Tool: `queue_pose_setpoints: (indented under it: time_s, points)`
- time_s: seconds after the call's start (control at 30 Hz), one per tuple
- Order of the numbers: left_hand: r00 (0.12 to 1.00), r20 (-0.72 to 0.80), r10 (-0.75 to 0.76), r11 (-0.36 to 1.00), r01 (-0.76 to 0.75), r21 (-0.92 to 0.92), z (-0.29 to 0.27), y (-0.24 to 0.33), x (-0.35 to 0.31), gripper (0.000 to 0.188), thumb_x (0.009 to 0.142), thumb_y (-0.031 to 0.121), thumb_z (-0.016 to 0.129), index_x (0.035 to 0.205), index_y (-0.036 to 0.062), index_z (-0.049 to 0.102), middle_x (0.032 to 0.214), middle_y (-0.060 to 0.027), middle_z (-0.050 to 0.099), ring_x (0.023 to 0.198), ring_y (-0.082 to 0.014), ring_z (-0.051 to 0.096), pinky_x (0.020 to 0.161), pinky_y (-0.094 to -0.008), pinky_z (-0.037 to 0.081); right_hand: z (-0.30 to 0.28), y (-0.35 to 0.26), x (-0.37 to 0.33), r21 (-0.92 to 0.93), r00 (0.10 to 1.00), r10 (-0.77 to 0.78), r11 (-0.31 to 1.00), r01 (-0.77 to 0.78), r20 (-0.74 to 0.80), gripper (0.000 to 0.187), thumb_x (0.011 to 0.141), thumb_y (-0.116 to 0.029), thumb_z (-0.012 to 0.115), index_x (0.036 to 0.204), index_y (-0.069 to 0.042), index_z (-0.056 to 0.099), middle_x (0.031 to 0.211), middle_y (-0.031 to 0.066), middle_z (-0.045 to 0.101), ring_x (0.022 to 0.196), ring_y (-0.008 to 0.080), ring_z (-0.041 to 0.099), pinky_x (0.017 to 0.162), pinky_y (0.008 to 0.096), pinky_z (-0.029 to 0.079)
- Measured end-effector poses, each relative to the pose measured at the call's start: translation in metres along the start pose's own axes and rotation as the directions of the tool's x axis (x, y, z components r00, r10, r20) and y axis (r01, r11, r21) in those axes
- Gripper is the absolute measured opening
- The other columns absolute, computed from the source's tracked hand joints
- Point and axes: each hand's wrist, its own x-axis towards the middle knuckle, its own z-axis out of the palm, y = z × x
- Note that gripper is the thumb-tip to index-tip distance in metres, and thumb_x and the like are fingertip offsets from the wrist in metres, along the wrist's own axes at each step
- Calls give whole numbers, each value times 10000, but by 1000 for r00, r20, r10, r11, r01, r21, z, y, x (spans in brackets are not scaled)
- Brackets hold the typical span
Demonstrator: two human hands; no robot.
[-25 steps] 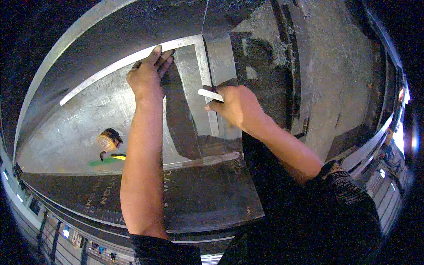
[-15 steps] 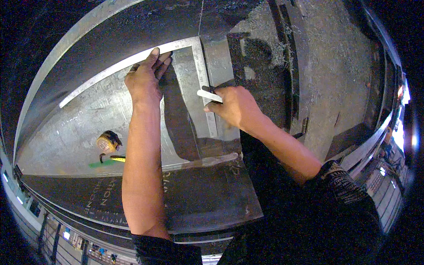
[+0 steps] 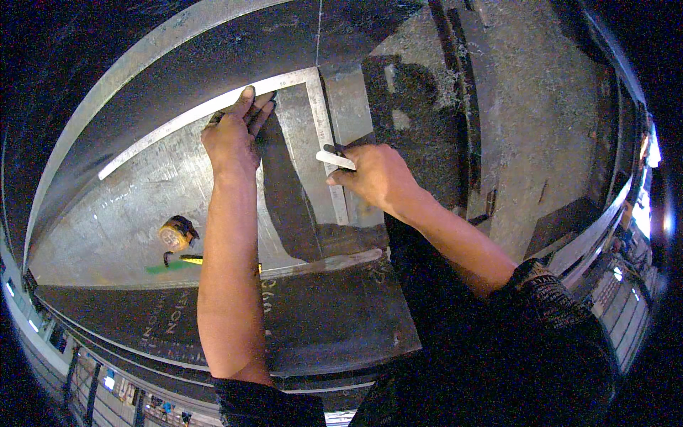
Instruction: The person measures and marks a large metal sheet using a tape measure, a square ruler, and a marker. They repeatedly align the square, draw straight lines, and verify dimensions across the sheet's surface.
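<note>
A wide grey steel plate (image 3: 142, 206), scuffed and bright under the light, lies flat and fills the left and middle of the view; a darker steel sheet with chalk writing (image 3: 334, 320) lies nearer the person along its lower edge. On the plate rests a large L-shaped steel framing square (image 3: 213, 107), its long arm running up from the left and its short arm (image 3: 329, 142) coming down from the corner toward the person. The left hand (image 3: 231, 135) lies flat near that corner, fingers stretched out and pressing on the long arm. The right hand (image 3: 377, 174) is clenched around a short white stick of marking chalk (image 3: 336, 159), held just beside the short arm's right edge, with the stick's tip reaching over the arm; whether it touches the metal cannot be told. Well to the left of both hands, a yellow and black tape measure (image 3: 178, 233) sits on the plate with a little yellow blade pulled out.
</note>
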Motion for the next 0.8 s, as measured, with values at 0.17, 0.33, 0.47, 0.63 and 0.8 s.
queue_pose_setpoints:
  time_s: [0.17, 0.33, 0.47, 0.63, 0.8]
  points:
    - [999, -4, 42, 999, -42, -18, 4, -1, -3, 246, 852, -21, 664, 1055, -108, 556, 1008, -223, 654, 882, -347, 696, 788, -418, 618, -1, -4, -13, -37, 997, -61, 998, 59, -45, 300, 838, -241, 658, 1068, -51, 631, 877, 227, 644, 775, 432, 631, 692, 455, 522]
    - [999, -17, 49, 999, -49, 5, 6, -1, -6, 248, 850, -15, 669, 1045, -117, 552, 1003, -230, 652, 868, -350, 698, 773, -410, 621, -17, 5, -33, -271, 896, -380, 909, 316, -228, 330, 853, -123, 572, 1169, -33, 547, 1026, 267, 604, 844, 448, 621, 724, 514, 514]
    - [999, -15, 42, 999, -42, 11, 2, -1, -3, 256, 852, -5, 674, 1038, -125, 547, 1000, -237, 650, 857, -351, 700, 767, -406, 624, -32, -12, -28, -84, 962, -126, 991, 108, -241, 309, 869, -143, 580, 1153, -29, 538, 890, 274, 620, 768, 442, 627, 692, 515, 511]
    - [999, -34, 11, 1000, -11, 9, 5, 0, -3, 261, 855, 3, 676, 1029, -139, 542, 978, -242, 654, 864, -352, 701, 752, -393, 628, -36, -39, -5, -134, 932, -56, 991, 8, -357, 292, 884, -212, 584, 1072, -16, 477, 659, 230, 622, 644, 438, 630, 617, 539, 507]
    - [998, -51, 46, 998, -44, 42, 6, -1, -4, 269, 856, 6, 679, 1010, -160, 534, 960, -248, 659, 855, -352, 703, 736, -385, 630, -34, -44, 16, -114, 945, -39, 994, 2, -326, 311, 882, -217, 579, 1068, -13, 436, 675, 246, 630, 678, 435, 644, 613, 536, 505]
